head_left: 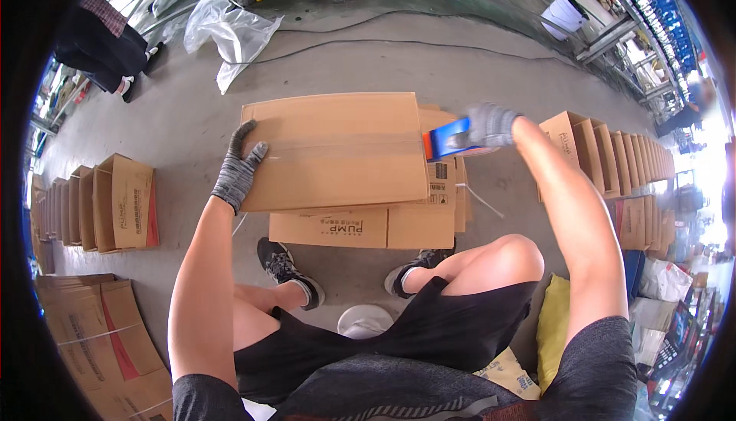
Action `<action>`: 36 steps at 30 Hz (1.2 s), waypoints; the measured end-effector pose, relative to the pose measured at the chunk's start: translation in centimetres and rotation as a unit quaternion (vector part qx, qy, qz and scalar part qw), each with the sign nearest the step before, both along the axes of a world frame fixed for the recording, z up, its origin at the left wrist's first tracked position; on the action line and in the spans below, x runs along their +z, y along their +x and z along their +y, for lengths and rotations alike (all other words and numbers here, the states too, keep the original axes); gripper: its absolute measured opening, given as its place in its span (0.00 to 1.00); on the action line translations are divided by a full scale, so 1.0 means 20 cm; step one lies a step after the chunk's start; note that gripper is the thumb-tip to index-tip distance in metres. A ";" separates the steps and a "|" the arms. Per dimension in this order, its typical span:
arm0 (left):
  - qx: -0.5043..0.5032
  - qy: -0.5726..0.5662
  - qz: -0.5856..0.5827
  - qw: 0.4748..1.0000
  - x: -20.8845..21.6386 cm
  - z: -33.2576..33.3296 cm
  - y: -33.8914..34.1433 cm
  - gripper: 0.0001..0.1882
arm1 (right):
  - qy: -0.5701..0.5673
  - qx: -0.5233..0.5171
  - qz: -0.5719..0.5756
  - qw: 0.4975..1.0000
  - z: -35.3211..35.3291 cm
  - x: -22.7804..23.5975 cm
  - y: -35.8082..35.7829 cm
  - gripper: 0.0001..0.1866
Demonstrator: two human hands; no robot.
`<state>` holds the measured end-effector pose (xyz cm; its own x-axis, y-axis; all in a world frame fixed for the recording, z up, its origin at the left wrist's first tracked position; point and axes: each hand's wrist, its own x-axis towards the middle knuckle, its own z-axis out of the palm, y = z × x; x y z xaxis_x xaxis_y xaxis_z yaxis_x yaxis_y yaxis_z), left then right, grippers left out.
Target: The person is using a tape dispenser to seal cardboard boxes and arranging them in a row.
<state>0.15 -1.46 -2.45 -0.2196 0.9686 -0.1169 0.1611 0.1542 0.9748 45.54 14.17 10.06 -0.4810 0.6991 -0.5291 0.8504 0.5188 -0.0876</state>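
A closed brown cardboard box [337, 179] lies in front of me, with a strip of tape running across the middle of its top. It rests on a stack of flattened cartons [330, 229]. My left hand [239, 169], in a grey glove, grips the box's left side, its thumb lying on the top. At the box's right edge, my gloved right hand [491, 126] is closed around a blue tape dispenser [448, 137] whose orange-red end is against or very near the cardboard. Motion blurs the right hand somewhat.
Rows of open cartons stand left [123, 202] and right [590, 152]. Strapped flat cartons [107, 352] lie at lower left. A plastic sheet [230, 34] and black cables [429, 41] cross the far floor. Another person's legs [103, 49] show at far left; a white bucket [563, 16] stands far right.
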 end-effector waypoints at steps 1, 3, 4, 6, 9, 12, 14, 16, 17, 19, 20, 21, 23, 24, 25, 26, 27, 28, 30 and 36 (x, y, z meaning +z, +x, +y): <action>0.003 0.007 0.002 1.000 -0.02 0.01 -0.02 0.28 | 0.001 0.019 0.026 0.999 -0.02 -0.01 -0.07 0.31; -0.001 0.012 0.018 1.000 -0.02 0.02 -0.02 0.28 | -0.016 -0.006 0.024 1.000 -0.05 0.03 -0.13 0.29; -0.001 0.019 0.035 0.999 -0.02 0.02 -0.02 0.28 | -0.032 -0.027 0.025 0.999 -0.07 0.06 -0.15 0.28; -0.002 0.011 0.022 1.000 0.01 0.02 0.02 0.29 | -0.020 -0.029 -0.013 0.999 -0.09 0.09 -0.20 0.27; -0.006 0.014 0.025 1.000 0.00 0.03 0.02 0.29 | -0.038 -0.041 -0.028 0.998 -0.08 0.11 -0.19 0.26; -0.013 0.042 0.034 0.998 -0.02 0.04 0.01 0.29 | -0.043 0.011 0.050 0.998 -0.04 0.05 -0.09 0.25; -0.012 0.056 0.032 0.998 -0.01 0.03 -0.01 0.28 | -0.009 0.041 -0.004 0.999 -0.07 0.01 -0.12 0.25; -0.017 0.052 0.019 0.998 -0.01 0.01 0.00 0.28 | 0.006 0.090 -0.083 0.992 -0.24 -0.04 -0.22 0.26; -0.021 0.054 0.015 0.998 0.00 0.02 0.03 0.28 | -0.008 0.108 -0.107 0.988 -0.34 -0.07 -0.26 0.26; -0.005 0.027 -0.001 1.000 0.04 0.03 0.07 0.28 | -0.029 0.055 -0.152 0.986 -0.35 -0.41 -0.16 0.26; 0.002 0.029 0.003 1.000 0.04 0.04 0.03 0.28 | -0.043 0.031 -0.136 0.989 -0.35 -0.41 -0.19 0.24; -0.002 0.041 0.037 0.998 0.03 0.01 0.01 0.29 | -0.065 0.008 -0.122 0.990 -0.39 -0.38 -0.21 0.23; -0.009 0.046 0.069 0.997 0.00 -0.02 -0.01 0.29 | -0.060 -0.061 -0.099 0.991 -0.44 -0.49 -0.18 0.22; -0.011 0.051 0.049 0.997 0.00 0.02 0.04 0.29 | -0.002 -0.280 0.003 0.960 -0.43 -0.74 -0.05 0.24; -0.004 0.057 0.038 0.998 0.00 0.04 0.04 0.29 | 0.056 -0.472 0.113 0.873 -0.41 -0.90 -0.02 0.25; 0.017 0.051 0.052 0.997 0.00 -0.01 -0.05 0.29 | 0.043 -0.319 -0.011 0.947 -0.48 -0.85 -0.19 0.27; 0.016 0.046 0.048 0.998 -0.01 -0.03 -0.07 0.30 | 0.043 -0.311 -0.006 0.950 -0.53 -1.00 -0.18 0.27; 0.003 0.046 0.030 0.998 -0.02 0.01 -0.01 0.30 | 0.043 -0.410 0.111 0.904 -0.57 -1.25 -0.04 0.25; 0.007 0.042 0.032 0.999 0.03 0.03 0.05 0.31 | 0.031 -0.442 0.181 0.878 -0.53 -1.43 -0.03 0.26; 0.022 -0.005 0.079 0.997 0.11 -0.07 0.00 0.32 | 0.156 -0.373 0.137 0.904 -0.28 -0.71 -0.25 0.16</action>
<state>0.24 -2.89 -0.22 -0.2777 0.9567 -0.0868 0.3062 0.1738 0.9360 40.57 8.64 -4.15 0.1035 0.9777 -0.1826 0.9424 -0.1551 -0.2964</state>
